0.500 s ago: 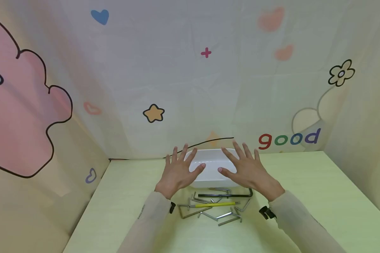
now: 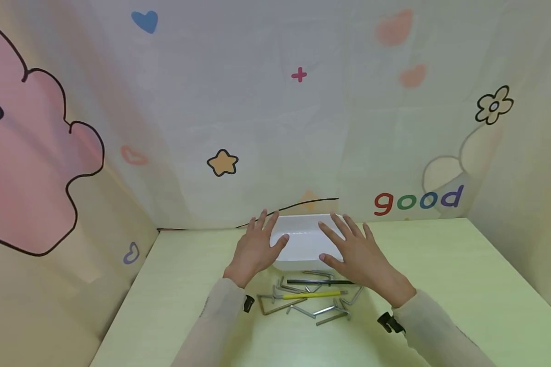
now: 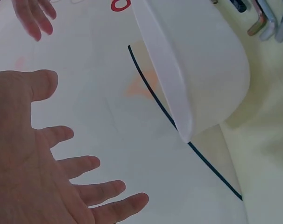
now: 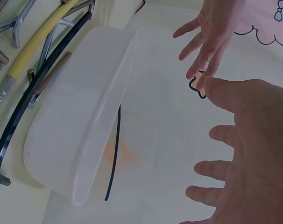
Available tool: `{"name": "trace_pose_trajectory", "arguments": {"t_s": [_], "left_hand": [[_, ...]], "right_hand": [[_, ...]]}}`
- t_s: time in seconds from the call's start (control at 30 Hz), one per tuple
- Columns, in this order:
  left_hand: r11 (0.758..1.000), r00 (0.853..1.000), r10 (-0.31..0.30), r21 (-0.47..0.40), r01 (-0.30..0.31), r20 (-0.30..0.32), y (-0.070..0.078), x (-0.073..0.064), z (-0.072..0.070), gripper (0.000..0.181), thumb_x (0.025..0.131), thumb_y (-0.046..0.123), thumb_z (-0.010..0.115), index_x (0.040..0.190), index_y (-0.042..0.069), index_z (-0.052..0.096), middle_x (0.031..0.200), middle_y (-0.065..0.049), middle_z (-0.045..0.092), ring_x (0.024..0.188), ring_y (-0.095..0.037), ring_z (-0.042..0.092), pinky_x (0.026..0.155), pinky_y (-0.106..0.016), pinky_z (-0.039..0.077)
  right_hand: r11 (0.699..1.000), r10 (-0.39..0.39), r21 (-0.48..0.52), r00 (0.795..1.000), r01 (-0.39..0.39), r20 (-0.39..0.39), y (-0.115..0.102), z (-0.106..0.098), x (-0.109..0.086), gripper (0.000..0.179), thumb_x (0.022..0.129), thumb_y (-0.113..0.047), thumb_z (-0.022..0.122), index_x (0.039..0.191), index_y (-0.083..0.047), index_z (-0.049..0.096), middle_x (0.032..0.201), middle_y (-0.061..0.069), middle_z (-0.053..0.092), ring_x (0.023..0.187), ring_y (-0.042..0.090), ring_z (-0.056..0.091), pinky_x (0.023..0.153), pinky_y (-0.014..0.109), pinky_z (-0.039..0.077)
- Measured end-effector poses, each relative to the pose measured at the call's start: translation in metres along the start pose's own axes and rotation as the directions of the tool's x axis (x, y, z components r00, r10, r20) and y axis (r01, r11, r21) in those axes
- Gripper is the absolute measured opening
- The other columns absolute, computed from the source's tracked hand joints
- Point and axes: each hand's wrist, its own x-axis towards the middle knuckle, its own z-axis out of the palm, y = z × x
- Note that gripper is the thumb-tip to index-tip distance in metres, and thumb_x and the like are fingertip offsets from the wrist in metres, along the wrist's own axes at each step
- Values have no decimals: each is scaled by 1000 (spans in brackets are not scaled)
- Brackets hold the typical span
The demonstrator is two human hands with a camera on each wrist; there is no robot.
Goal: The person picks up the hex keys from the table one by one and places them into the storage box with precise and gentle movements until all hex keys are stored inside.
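Observation:
My left hand [image 2: 253, 252] hovers by the left side of a white rectangular tub [image 2: 303, 265], its fingers spread and holding nothing. On the tub's right side, my right hand [image 2: 365, 260] is likewise spread and bare. Both wrist views show space between each palm and the tub's rim. In front of the tub lies a loose heap of L-shaped hex keys [image 2: 284, 306], in several sizes. Among them are a long black hex key [image 2: 314, 281], its right end covered by my right hand, and a yellow rod with metal ends [image 2: 309, 294].
Everything rests on a pale green-yellow table [image 2: 183, 306]. Behind it hangs a white printed cloth [image 2: 275, 127] close to the tub's far rim, with more cloth along both sides. A dark strap clip [image 2: 390, 322] sits at the right wrist.
My left hand has shifted slightly left. My right hand has come a little lower and left in the head view, now covering the black hex key's bent end. Tub and keys stay put.

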Motion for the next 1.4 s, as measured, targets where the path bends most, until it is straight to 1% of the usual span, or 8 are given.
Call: {"name": "trace_pose_trajectory", "arguments": {"t_s": [0.17, 0.4, 0.53, 0.63, 0.83, 1.07, 1.2, 1.4], "left_hand": [[997, 1000, 3, -80, -4, -14, -4, -3, 4, 68, 99, 46, 51, 156, 21, 26, 162, -14, 23, 145, -41, 30, 95, -63, 52], [992, 997, 8, -125, -17, -71, -7, -2, 8, 63, 98, 38, 54, 154, 20, 31, 159, -14, 31, 142, -38, 38, 94, -63, 53], [989, 995, 7, -143, -21, -96, -9, 0, 10, 60, 98, 32, 54, 153, 18, 35, 156, -15, 36, 138, -38, 42, 91, -64, 54], [989, 994, -4, -148, -13, -112, -12, 2, 12, 58, 98, 30, 55, 152, 17, 37, 153, -14, 40, 135, -37, 46, 89, -63, 55], [986, 993, -33, -166, 14, -114, -17, 6, 18, 58, 96, 29, 55, 150, 13, 39, 148, -14, 45, 127, -38, 52, 87, -60, 56], [975, 992, -51, -219, 25, -112, -27, 8, 31, 57, 96, 26, 56, 147, 7, 41, 142, -18, 50, 125, -37, 54, 95, -56, 54], [965, 992, -80, -256, 54, -94, -31, 9, 36, 55, 96, 22, 56, 146, 5, 42, 142, -20, 50, 125, -38, 54, 100, -55, 51], [950, 990, -103, -304, 70, -94, -35, 15, 42, 52, 93, 15, 57, 142, 0, 45, 135, -24, 55, 121, -41, 56, 100, -55, 51]], "right_hand": [[999, -48, -1, 998, 48, -42, -5, 6, -10, 73, 88, -42, 70, 151, -19, 40, 156, 16, 36, 142, 42, 34, 109, 72, 35], [993, -109, 41, 988, 114, -108, -12, 13, -22, 62, 80, -27, 81, 136, -14, 57, 136, 13, 57, 125, 35, 54, 97, 57, 52], [988, -139, 51, 982, 147, -127, -16, 17, -28, 54, 78, -24, 82, 127, -13, 63, 128, 10, 62, 118, 31, 59, 90, 50, 56], [984, -162, 55, 978, 170, -130, -19, 20, -32, 51, 77, -23, 83, 124, -12, 65, 124, 8, 65, 114, 29, 60, 88, 47, 58], [984, -162, 59, 984, 166, -72, -22, 29, -38, 49, 77, -26, 83, 121, -14, 66, 120, 4, 65, 112, 26, 61, 93, 44, 58], [982, -172, 75, 985, 173, -11, -25, 40, -46, 49, 77, -27, 83, 122, -14, 66, 120, 3, 65, 110, 27, 61, 86, 45, 59], [980, -176, 98, 984, 173, 24, -27, 44, -51, 46, 78, -26, 82, 119, -14, 67, 119, 4, 65, 109, 26, 62, 86, 44, 59], [974, -210, 95, 977, 205, 46, -28, 50, -58, 38, 77, -22, 82, 112, -16, 69, 115, 0, 65, 103, 21, 63, 82, 39, 60]]}}
